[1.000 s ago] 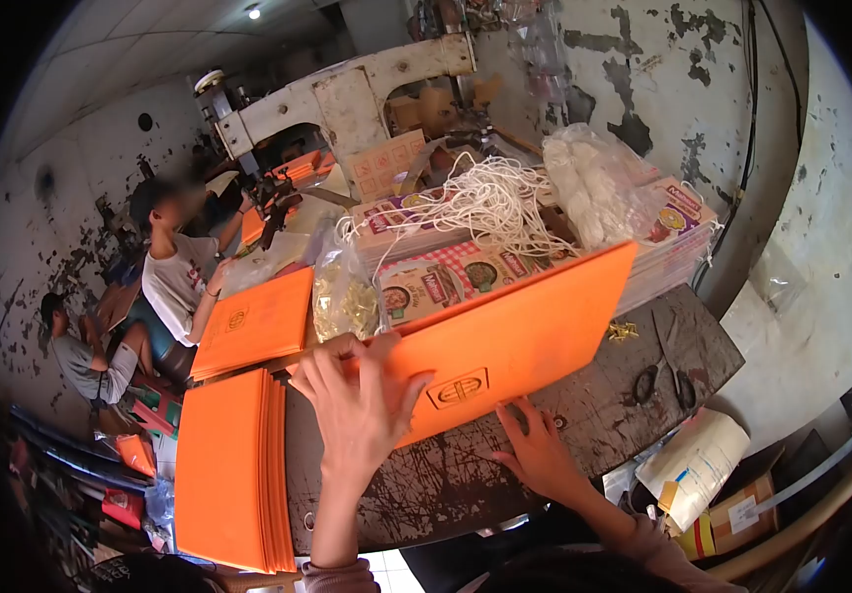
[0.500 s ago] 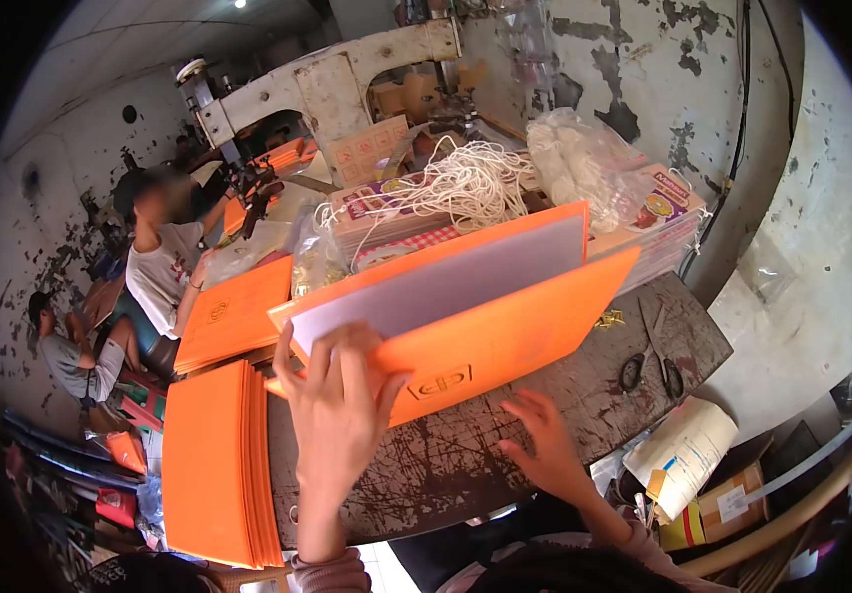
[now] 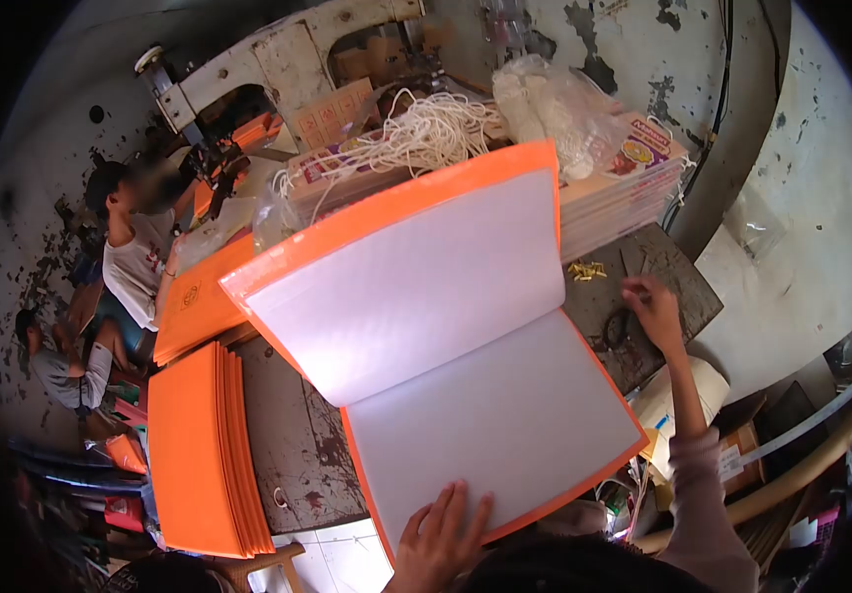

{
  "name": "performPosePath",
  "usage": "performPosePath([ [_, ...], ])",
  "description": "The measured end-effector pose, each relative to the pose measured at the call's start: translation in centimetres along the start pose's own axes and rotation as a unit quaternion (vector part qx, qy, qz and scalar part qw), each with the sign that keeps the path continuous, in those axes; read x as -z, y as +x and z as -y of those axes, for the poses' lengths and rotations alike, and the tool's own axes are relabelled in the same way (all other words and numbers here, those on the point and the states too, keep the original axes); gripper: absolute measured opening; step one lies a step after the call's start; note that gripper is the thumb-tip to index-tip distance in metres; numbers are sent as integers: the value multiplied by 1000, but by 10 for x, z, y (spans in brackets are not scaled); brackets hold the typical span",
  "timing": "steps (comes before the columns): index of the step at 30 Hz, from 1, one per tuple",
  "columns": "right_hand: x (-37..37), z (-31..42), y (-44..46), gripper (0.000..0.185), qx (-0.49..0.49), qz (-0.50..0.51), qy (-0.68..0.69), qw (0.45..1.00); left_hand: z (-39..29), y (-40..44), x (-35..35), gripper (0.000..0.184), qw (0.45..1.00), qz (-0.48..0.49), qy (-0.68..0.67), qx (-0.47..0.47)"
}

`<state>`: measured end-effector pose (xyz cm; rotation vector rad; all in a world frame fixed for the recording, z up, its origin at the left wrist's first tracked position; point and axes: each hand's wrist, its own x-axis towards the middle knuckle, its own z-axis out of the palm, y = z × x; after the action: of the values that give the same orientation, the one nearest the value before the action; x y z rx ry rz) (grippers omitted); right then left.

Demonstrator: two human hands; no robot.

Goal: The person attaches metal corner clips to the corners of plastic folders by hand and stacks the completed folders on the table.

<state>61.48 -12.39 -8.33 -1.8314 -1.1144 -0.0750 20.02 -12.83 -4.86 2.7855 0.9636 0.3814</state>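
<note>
An orange folder with a pale lining (image 3: 490,425) lies opened in front of me, its far cover leaning up against the goods behind. My left hand (image 3: 443,539) rests flat on the near edge of the lower panel, fingers spread. Beyond the folder's right side, my right hand (image 3: 655,308) is over the scissors (image 3: 616,331), its fingers curled together. Whatever they may hold is hidden. Small yellow metal pieces (image 3: 587,270) lie just left of that hand.
A stack of orange folders (image 3: 199,450) stands at the left of the scratched table (image 3: 293,435). Behind are white cords (image 3: 431,128), a plastic bag (image 3: 554,109), stacked printed cardboard (image 3: 624,188) and a machine (image 3: 288,59). A person (image 3: 139,257) sits at the left.
The folder has been opened wide and turned toward me. My left hand has let go of its cover and moved down to the near edge. My right hand has gone right, to the scissors.
</note>
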Motion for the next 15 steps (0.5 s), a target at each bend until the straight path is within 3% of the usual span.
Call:
performPosePath([
  [2,-11,-3,14,17,25,27,-14,999,3,3,0,48,999,6,28,-31],
  [4,-23,-2,26,19,110,45,-97,988,8,-1,-4,57,997,6,59,-55],
  [6,-34,-11,30,19,110,49,-92,988,11,-6,-8,66,993,49,85,-58],
  [15,-35,-23,36,17,78,64,-85,991,34,-15,1,51,988,111,-39,-101],
])
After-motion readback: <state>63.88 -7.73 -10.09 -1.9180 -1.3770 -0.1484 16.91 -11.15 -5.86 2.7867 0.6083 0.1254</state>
